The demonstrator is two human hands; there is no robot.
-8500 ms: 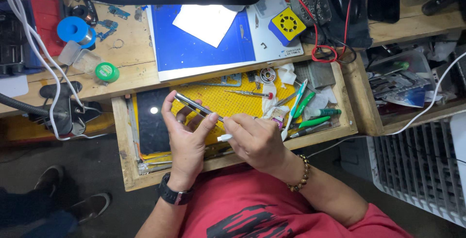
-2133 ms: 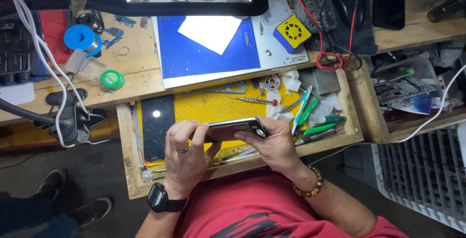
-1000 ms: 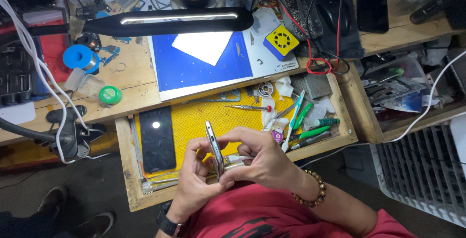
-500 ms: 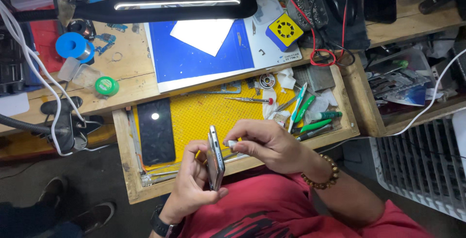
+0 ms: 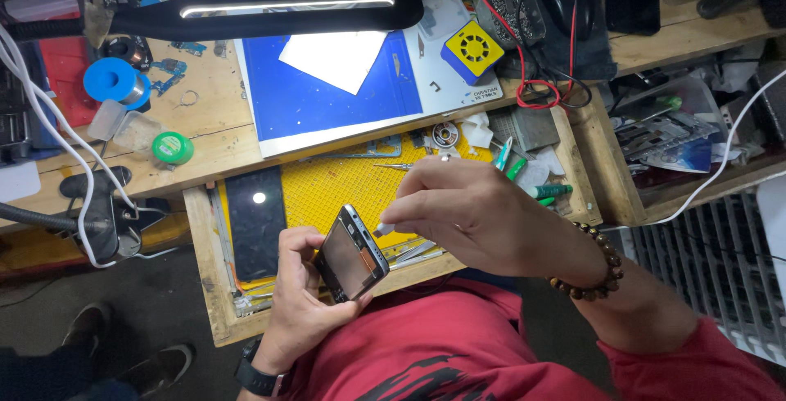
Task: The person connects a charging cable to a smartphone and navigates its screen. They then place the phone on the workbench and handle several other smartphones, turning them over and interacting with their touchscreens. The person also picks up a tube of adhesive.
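- The left hand [image 5: 299,303] grips a phone [image 5: 352,252], fingers wrapped round its lower edge, thumb along the left side; the phone tilts with its opened back facing up, showing grey metal and an orange patch inside.
- The right hand [image 5: 475,217] is closed, pinching a small white tool [image 5: 383,227] whose tip touches the phone's upper right edge, at about 2 o'clock from the phone's middle.
- The phone is held over the front edge of an open wooden drawer [image 5: 214,286], above the lap in a red shirt [image 5: 458,352].
- The drawer holds a yellow mat [image 5: 327,188] with a fine grid texture; at 9 o'clock from the mat lies a flat glossy black screen [image 5: 255,223] with a light reflection on it.
- At 1 o'clock in the drawer lie green-capped pens [image 5: 544,192], white crumpled scraps, a small round coil [image 5: 445,133] and thin metal tweezers [image 5: 393,166].
- Beyond the drawer, at 12 o'clock, a blue mat [image 5: 319,98] lies on the rough wooden bench, with a white paper sheet [image 5: 337,59] on it.
- A yellow square box [image 5: 473,47] with a round grille stands at 2 o'clock from the blue mat.
- A long black lamp [image 5: 278,12] glows over the bench.
- At 10 o'clock lie a blue tape roll [image 5: 115,82] and a green round tin [image 5: 172,147].
- A beaded bracelet [image 5: 589,274] rings the right wrist; a dark watch [image 5: 258,378] sits on the left.
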